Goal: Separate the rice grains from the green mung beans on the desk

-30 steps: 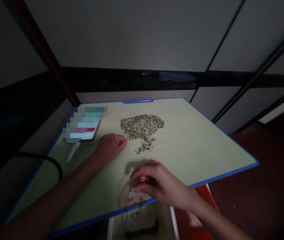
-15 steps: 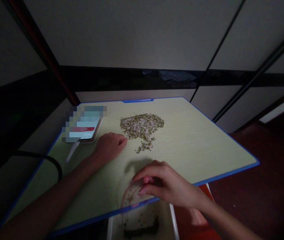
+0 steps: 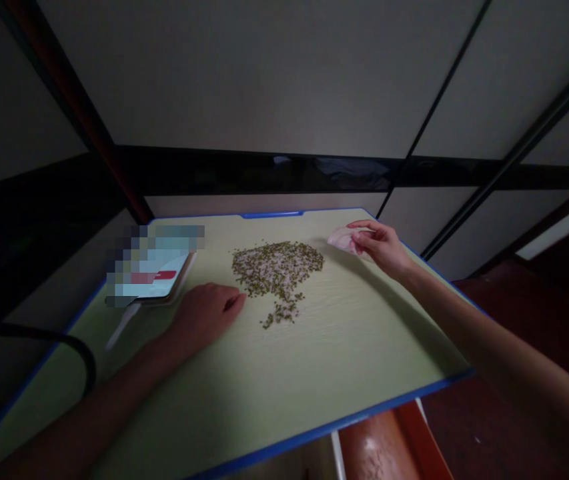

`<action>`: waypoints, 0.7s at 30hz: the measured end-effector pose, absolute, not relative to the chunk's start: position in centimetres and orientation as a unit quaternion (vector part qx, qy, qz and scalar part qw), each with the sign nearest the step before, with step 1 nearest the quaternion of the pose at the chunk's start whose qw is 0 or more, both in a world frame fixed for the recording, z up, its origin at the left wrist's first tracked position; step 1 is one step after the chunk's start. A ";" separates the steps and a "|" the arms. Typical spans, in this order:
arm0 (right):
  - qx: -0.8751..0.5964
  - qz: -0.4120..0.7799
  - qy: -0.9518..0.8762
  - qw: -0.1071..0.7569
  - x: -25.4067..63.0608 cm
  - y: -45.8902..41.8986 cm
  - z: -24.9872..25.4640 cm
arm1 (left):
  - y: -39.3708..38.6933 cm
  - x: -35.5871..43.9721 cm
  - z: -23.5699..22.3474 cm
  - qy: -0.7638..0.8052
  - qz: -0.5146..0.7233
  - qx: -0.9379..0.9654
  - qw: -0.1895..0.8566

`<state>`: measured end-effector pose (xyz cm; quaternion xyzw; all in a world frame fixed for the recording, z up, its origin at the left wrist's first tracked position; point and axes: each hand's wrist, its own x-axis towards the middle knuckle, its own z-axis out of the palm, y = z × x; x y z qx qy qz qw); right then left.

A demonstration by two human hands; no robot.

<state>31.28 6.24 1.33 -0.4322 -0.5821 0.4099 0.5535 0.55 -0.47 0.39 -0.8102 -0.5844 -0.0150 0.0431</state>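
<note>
A pile of small green and pale grains lies on the pale green table with a blue edge. My left hand rests on the table just left of the pile, its fingers curled loosely and nothing seen in them. My right hand reaches to the far right part of the table, right of the pile, and grips a small clear round dish with a pinkish tint, held just above or on the surface.
A phone lies at the table's left with a white strip in front of it. A dark cable curves at the left edge. A red-orange object and a white rim show below the table's front edge. Wall panels stand behind.
My right hand lifted the dish from the table's front edge, over the white container below, and carried it to the far right beside the pile. The view shifted slightly; my left hand stayed put.
</note>
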 end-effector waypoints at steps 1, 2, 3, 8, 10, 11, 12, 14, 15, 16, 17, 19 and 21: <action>-0.435 0.410 -0.568 0.565 31.5 7.1 0.9 | -0.5 0.6 0.4 -0.585 -0.015 -0.810 0.037; -0.437 0.411 -0.555 0.577 31.5 7.7 0.4 | -0.4 0.6 0.4 -0.586 -0.015 -0.810 0.028; -0.438 0.413 -0.543 0.586 31.5 8.2 -0.1 | -0.4 0.5 0.4 -0.586 -0.017 -0.810 0.019; -0.435 0.436 -0.507 0.603 31.2 8.6 -1.9 | -0.3 0.5 0.3 -0.595 -0.026 -0.803 -0.008; -0.436 0.444 -0.501 0.602 31.4 8.4 -2.1 | -0.3 0.5 0.3 -0.599 -0.023 -0.800 -0.023; -0.437 0.448 -0.498 0.600 31.6 8.3 -2.1 | -0.2 0.6 0.4 -0.602 -0.022 -0.798 -0.029; -0.439 0.452 -0.496 0.597 31.7 8.2 -2.1 | -0.2 0.6 0.4 -0.605 -0.022 -0.795 -0.034; -0.445 0.457 -0.492 0.592 32.1 8.1 -2.0 | -0.1 0.6 0.5 -0.609 -0.022 -0.792 -0.041; -0.449 0.458 -0.490 0.591 32.3 8.0 -1.9 | -0.1 0.6 0.5 -0.610 -0.022 -0.791 -0.045; -0.453 0.457 -0.488 0.590 32.5 8.0 -1.9 | 0.0 0.6 0.5 -0.611 -0.020 -0.790 -0.049; -0.458 0.455 -0.486 0.589 32.7 8.1 -1.8 | 0.0 0.5 0.4 -0.611 -0.019 -0.790 -0.053; -0.469 0.446 -0.484 0.589 33.2 8.2 -1.8 | 0.1 0.4 0.3 -0.612 -0.019 -0.789 -0.057; -0.479 0.432 -0.487 0.589 33.6 8.3 -1.7 | 0.2 0.3 0.2 -0.614 -0.021 -0.787 -0.059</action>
